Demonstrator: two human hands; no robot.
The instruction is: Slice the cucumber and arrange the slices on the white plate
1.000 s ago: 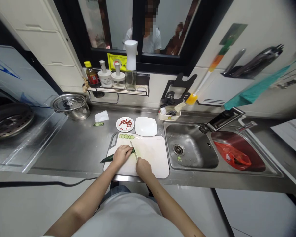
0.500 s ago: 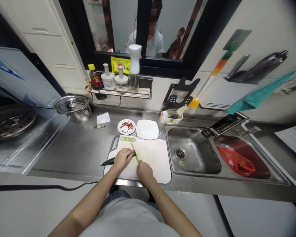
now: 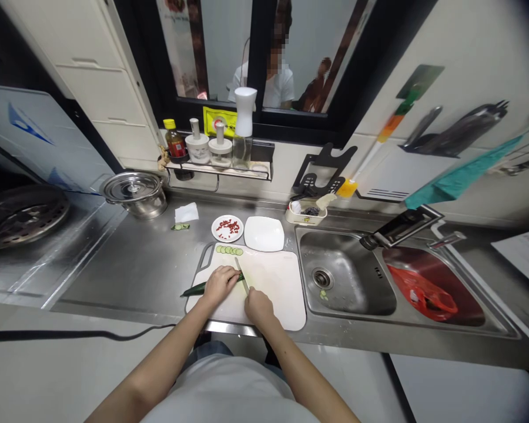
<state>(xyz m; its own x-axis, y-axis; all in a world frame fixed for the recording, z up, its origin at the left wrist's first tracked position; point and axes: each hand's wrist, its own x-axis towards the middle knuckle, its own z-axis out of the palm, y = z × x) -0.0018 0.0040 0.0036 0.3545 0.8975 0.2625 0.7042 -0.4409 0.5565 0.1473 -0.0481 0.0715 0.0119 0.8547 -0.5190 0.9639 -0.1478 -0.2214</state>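
Note:
My left hand point(image 3: 221, 283) is closed over a dark green cucumber point(image 3: 194, 289), pressing it onto the white cutting board point(image 3: 277, 294). The cucumber's tail end sticks out to the left, past the board's edge. In my right hand point(image 3: 258, 306) is a knife point(image 3: 241, 272), its handle hidden by the fingers. The blade points away from me and lies against the cucumber's cut end, just right of my left fingertips. A row of pale green cucumber slices point(image 3: 229, 250) rests at the board's far left.
Behind the board stand a plate of chopped red bits point(image 3: 227, 228) and a white square plate point(image 3: 264, 234). A lidded steel pot point(image 3: 134, 194) is at the back left. On the right, the sink point(image 3: 348, 270) adjoins a basin with a red plastic bag point(image 3: 425, 294).
The camera view has tilted slightly, so the background sits a little lower. Both hands, the knife and the cucumber stay in nearly the same place on the board.

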